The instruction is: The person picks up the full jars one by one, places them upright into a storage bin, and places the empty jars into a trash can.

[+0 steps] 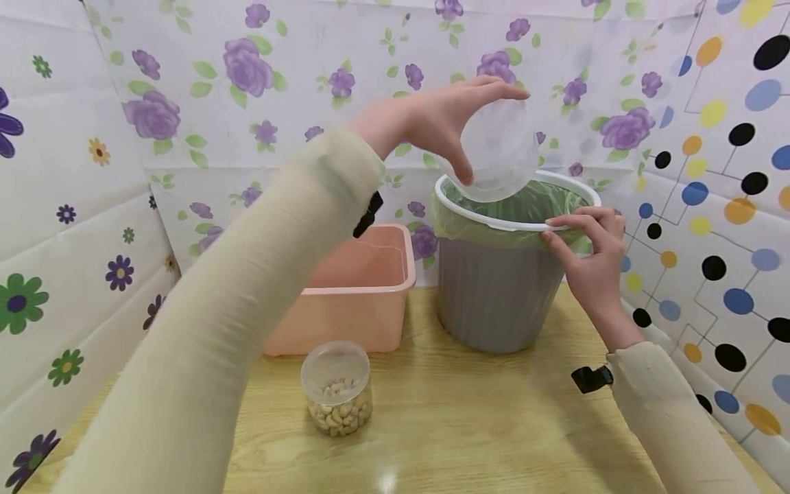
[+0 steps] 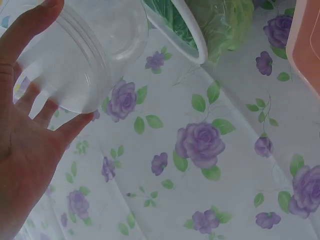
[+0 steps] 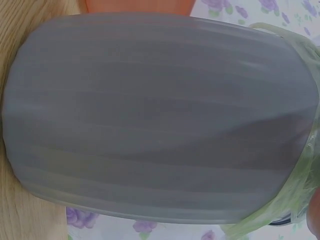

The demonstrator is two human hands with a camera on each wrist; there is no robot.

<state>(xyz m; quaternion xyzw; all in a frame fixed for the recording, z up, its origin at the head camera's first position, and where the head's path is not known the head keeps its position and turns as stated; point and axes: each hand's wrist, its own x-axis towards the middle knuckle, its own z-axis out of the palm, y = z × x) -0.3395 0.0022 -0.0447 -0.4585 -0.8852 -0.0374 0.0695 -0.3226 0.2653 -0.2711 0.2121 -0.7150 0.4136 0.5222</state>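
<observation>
My left hand grips a clear plastic jar between spread fingers and thumb, tilted above the mouth of a grey trash can. No contents show inside this jar in the left wrist view, where its rim faces the palm's side. A green bag lines the can and folds over its edge beneath a white ring. With thumb and fingers, my right hand pinches the can's rim at the right. The can's ribbed side fills most of the right wrist view.
Another clear jar, partly filled with cashews, stands on the wooden table. A pink plastic basin sits behind it, left of the can. Flowered sheeting hangs behind, and dotted sheeting bounds the right side.
</observation>
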